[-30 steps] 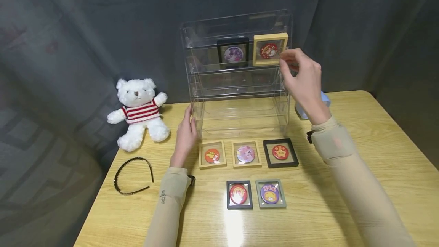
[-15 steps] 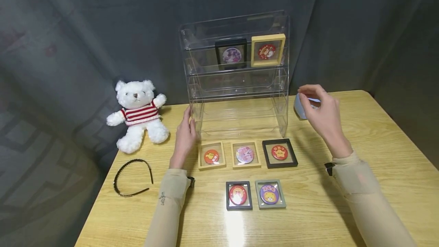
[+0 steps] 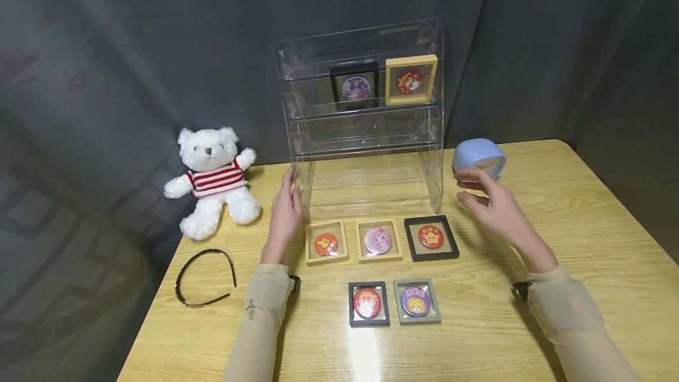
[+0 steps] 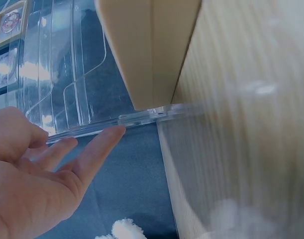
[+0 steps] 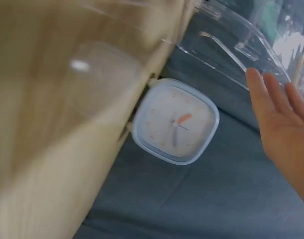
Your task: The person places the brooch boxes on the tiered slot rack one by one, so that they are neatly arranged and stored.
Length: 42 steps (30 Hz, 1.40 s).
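A clear tiered display rack [image 3: 366,152] stands upright at the back of the table. On an upper tier, a black-framed badge [image 3: 354,87] stands beside a yellow-framed badge [image 3: 411,81]. My left hand [image 3: 285,211] touches the rack's left side low down, its fingers extended along the clear panel edge in the left wrist view. Holding nothing, my right hand [image 3: 495,205] hovers right of the rack with fingers extended, in front of a blue alarm clock [image 3: 479,157]. Before the rack lie two yellow frames [image 3: 326,243] and a black frame [image 3: 431,238].
Closer to me lie a dark frame [image 3: 368,304] with a red badge and a grey frame [image 3: 417,301] with a purple badge. A white teddy bear [image 3: 214,175] sits at the left behind a black headband [image 3: 205,277]. A dark curtain [image 3: 223,28] hangs behind.
My right hand has left the upper yellow frame, moving down and right, and its fingers have spread. That frame stays on the tier. My left hand stays at the rack's side.
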Each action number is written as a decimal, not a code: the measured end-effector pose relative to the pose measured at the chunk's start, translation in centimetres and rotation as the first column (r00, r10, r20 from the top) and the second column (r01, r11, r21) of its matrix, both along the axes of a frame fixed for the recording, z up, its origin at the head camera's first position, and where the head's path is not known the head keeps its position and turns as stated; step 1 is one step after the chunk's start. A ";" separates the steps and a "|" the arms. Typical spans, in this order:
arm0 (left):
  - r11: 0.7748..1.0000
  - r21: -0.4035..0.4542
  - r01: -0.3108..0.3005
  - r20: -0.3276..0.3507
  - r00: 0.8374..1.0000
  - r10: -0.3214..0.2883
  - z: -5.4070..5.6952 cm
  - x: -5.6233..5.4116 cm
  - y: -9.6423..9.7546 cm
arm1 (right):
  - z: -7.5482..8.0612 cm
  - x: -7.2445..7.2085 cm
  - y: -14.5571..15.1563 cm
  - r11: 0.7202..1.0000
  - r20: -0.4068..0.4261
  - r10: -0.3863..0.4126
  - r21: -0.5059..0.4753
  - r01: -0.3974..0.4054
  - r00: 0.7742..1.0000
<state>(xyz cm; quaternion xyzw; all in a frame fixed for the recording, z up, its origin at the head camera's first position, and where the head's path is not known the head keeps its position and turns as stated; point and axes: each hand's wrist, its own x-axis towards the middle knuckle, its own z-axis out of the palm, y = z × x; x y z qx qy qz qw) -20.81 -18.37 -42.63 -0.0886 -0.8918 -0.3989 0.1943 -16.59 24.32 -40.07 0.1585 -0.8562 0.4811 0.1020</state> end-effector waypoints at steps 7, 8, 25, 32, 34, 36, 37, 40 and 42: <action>1.000 0.000 0.000 -0.003 1.000 0.000 0.1 0.0 0.0 | -0.8 0.1 0.0 0.992 0.081 0.100 0.068 -0.106 0.992; 1.000 0.001 0.001 -0.001 1.000 -0.001 0.1 0.0 0.0 | -0.9 0.1 0.0 0.990 0.096 0.106 0.086 -0.115 0.990; 1.000 0.001 0.005 -0.007 1.000 -0.005 0.2 0.2 0.1 | -2.2 0.3 0.4 0.935 0.252 0.231 0.211 -0.286 0.940; 1.000 -0.004 0.003 -0.011 1.000 -0.003 0.3 0.2 0.1 | -2.5 0.4 0.5 0.869 0.267 0.311 0.309 -0.387 0.912; 1.000 -0.003 0.004 -0.015 1.000 -0.004 0.3 0.2 0.1 | -2.4 0.4 0.5 0.856 0.279 0.327 0.318 -0.408 0.903; 1.000 -0.003 0.006 -0.020 1.000 -0.006 0.3 0.2 0.1 | -2.4 0.5 0.6 0.846 0.289 0.335 0.328 -0.421 0.897; 1.000 -0.003 0.007 -0.023 1.000 -0.007 0.3 0.2 0.1 | -2.4 0.6 0.5 0.843 0.291 0.337 0.331 -0.424 0.896; 1.000 -0.006 0.009 -0.031 0.999 -0.010 0.3 0.2 0.1 | -2.4 0.6 0.6 0.838 0.289 0.340 0.339 -0.427 0.895; 1.000 -0.006 0.011 -0.033 0.999 -0.011 0.3 0.3 0.2 | -2.4 0.5 0.6 0.837 0.287 0.340 0.341 -0.427 0.896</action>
